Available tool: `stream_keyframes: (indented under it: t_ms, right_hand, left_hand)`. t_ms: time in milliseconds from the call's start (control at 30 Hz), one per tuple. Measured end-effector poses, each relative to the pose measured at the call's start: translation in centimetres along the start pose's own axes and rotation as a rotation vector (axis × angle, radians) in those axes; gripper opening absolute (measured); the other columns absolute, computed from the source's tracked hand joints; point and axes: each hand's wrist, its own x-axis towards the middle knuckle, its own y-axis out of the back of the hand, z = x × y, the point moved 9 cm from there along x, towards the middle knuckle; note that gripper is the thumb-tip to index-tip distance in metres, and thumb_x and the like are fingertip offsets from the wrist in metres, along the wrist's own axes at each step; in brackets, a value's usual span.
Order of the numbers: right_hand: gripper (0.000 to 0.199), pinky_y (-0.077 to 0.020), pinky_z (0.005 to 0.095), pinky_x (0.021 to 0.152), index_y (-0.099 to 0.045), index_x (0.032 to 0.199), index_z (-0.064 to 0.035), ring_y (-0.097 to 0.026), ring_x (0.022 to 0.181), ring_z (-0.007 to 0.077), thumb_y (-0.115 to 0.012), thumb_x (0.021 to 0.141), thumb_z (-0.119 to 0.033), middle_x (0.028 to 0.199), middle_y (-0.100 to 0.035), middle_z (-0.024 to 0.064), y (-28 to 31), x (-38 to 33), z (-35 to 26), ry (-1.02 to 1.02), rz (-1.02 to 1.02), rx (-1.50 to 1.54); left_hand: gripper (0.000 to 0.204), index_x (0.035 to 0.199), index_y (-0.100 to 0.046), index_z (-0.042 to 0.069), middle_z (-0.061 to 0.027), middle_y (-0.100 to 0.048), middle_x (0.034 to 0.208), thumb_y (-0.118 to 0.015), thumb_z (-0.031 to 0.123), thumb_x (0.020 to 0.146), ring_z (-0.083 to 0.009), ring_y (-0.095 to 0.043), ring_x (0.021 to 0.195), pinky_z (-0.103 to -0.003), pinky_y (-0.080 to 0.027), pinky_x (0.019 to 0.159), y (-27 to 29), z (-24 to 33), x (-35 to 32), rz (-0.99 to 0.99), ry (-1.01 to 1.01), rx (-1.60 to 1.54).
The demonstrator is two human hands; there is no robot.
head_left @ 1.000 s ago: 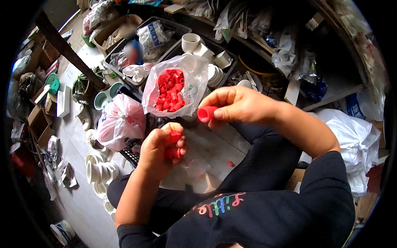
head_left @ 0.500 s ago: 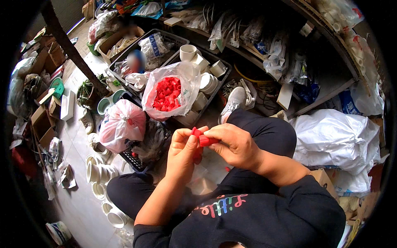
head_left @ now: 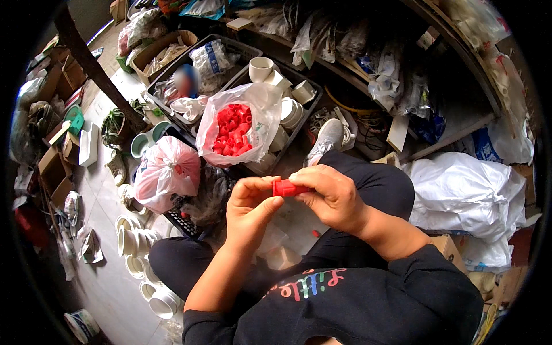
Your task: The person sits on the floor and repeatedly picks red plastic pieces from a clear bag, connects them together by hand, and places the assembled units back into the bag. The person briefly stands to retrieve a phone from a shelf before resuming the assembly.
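A seated person holds a small red plastic cap (head_left: 286,188) above their lap, between both hands. The left hand (head_left: 248,208) pinches one end in its grip and the right hand (head_left: 332,194) pinches the other. Just beyond the hands, a clear bag of red caps (head_left: 236,131) rests in a dark crate (head_left: 299,123), with a pink bag (head_left: 167,172) to its left.

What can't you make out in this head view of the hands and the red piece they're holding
- Red piece, head view: its ends are covered by the left hand and right hand, so its full shape stays hidden.
- Tied pink bag: the film is too cloudy to show its contents.
- Item in the far black crate: blurred out.
- Small red bit on the lap: too small to identify.
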Motion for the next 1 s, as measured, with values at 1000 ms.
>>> stream_keyframes:
  t_ms: [1000]
  right_hand:
    - [0.021, -0.0474, 0.0314, 0.07, -0.059, 0.092, -0.0031, -0.059, 0.081, 0.0254, -0.065, 0.071, -0.004, 0.088, -0.06, 0.0114, -1.0, 1.2, 1.0, -0.061, -0.063, 0.103]
  left_hand:
    - [0.031, 0.106, -0.055, -0.002, -0.0042, -0.059, 0.097, -0.064, 0.004, 0.077, -0.0087, -0.054, 0.084, -0.02, -0.043, 0.074, 1.3, -1.0, 0.2, -0.064, 0.233, 0.109]
